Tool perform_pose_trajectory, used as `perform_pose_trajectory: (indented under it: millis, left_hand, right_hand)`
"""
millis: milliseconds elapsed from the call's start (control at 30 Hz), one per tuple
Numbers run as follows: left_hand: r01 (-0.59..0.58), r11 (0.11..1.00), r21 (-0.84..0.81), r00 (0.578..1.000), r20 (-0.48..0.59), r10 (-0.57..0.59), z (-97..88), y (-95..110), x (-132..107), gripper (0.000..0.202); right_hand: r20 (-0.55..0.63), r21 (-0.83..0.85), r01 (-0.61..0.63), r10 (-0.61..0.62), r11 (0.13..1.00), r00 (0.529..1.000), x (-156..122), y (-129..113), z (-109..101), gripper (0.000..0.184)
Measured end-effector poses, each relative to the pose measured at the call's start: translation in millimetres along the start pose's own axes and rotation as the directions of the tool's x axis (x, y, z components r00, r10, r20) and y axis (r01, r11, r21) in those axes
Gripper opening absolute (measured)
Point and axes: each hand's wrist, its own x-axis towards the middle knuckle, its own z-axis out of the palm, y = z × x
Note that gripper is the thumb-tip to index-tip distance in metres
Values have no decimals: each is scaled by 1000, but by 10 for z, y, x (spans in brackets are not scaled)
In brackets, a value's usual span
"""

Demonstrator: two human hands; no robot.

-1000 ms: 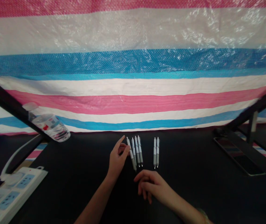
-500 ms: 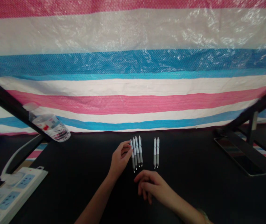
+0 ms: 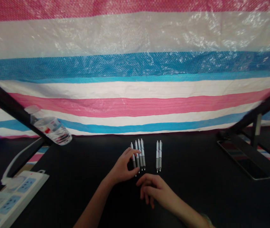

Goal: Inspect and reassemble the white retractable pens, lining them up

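Several white pens with grey grips stand out against the black table in two groups. My left hand (image 3: 123, 166) reaches over the left group of pens (image 3: 143, 155), thumb and fingers spread apart. Its fingertips lie on or just above the pens, and the thumb is near their lower tips. The leftmost pen (image 3: 131, 146) is partly hidden by this hand and sits slightly apart from its neighbours. Below the pens hovers my right hand (image 3: 155, 188), holding nothing, its fingers loosely bent and apart. Nearest to it on the right is a pair of pens (image 3: 159, 155) side by side.
A clear plastic bottle (image 3: 56, 131) is tilted at the back left by a black bar (image 3: 9, 107). A white power strip (image 3: 18, 193) with a plugged-in cable lies at front left. At right lies a phone (image 3: 242, 160). A striped sheet (image 3: 135, 107) hangs behind the table.
My left hand has let go of the leftmost pen and spread its thumb and fingers over the group. That pen's top has shifted slightly left. My right hand has hardly moved.
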Motion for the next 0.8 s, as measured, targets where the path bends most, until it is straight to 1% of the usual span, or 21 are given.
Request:
perform_pose_trajectory:
  millis: [100, 167, 233, 333, 367, 433, 467, 500, 533, 567, 633, 667, 700, 733, 800]
  left_hand:
    - [-43, 999, 9, 993, 115, 42, 4, 34, -22, 66]
    - [-53, 999, 8, 990, 133, 51, 36, 28, -29, 70]
    - [-43, 999, 9, 992, 119, 42, 77, 4, -29, 69]
    - [-25, 999, 29, 997, 69, 23, 132, -37, -21, 62]
    - [-26, 999, 42, 998, 55, 24, 145, -44, -18, 60]
    - [-39, 997, 69, 998, 43, 36, 161, -39, -14, 56]
    - [-49, 995, 83, 998, 42, 45, 165, -27, -13, 53]
    - [-57, 994, 96, 998, 41, 54, 166, -9, -13, 50]
    - [-66, 992, 107, 997, 37, 62, 166, 13, -13, 47]
    - [-72, 991, 115, 997, 27, 69, 165, 38, -15, 44]
    - [-74, 990, 124, 997, -9, 76, 165, 84, -17, 38]
    - [-71, 989, 127, 997, -33, 76, 166, 103, -18, 35]
    - [-69, 989, 131, 995, -60, 77, 168, 118, -20, 32]
    - [-68, 988, 136, 993, -89, 81, 172, 130, -21, 29]
    - [-75, 987, 145, 984, -148, 97, 183, 144, -26, 24]
  right_hand:
    - [-4, -3, 15, -15, 1000, 1000, -12, -14, 7, 26]
    - [-7, -5, 22, -22, 1000, 1000, -14, -13, 12, 26]
    - [-7, -9, 22, -22, 1000, 1000, -12, -6, 18, 26]
    - [-9, -36, 22, -23, 999, 1000, -19, -24, 24, 26]
    - [-24, -70, 36, -37, 997, 999, -29, -44, 23, 25]
    - [-81, -212, 108, -127, 971, 989, -63, -107, 9, 20]
    - [-121, -330, 165, -215, 929, 969, -83, -144, -7, 17]
    - [-137, -471, 222, -320, 853, 938, -104, -181, -30, 16]
    - [-140, -597, 246, -401, 764, 905, -122, -213, -59, 17]
    - [-148, -710, 237, -470, 663, 870, -136, -239, -93, 18]
    - [-163, -870, 165, -587, 464, 793, -148, -267, -172, 22]
    - [-168, -917, 111, -624, 382, 763, -146, -270, -212, 24]
    - [-170, -948, 56, -646, 314, 744, -140, -267, -249, 26]
    - [-163, -968, 10, -657, 252, 736, -131, -260, -282, 30]
    - [-142, -988, -64, -649, 143, 747, -113, -238, -328, 39]
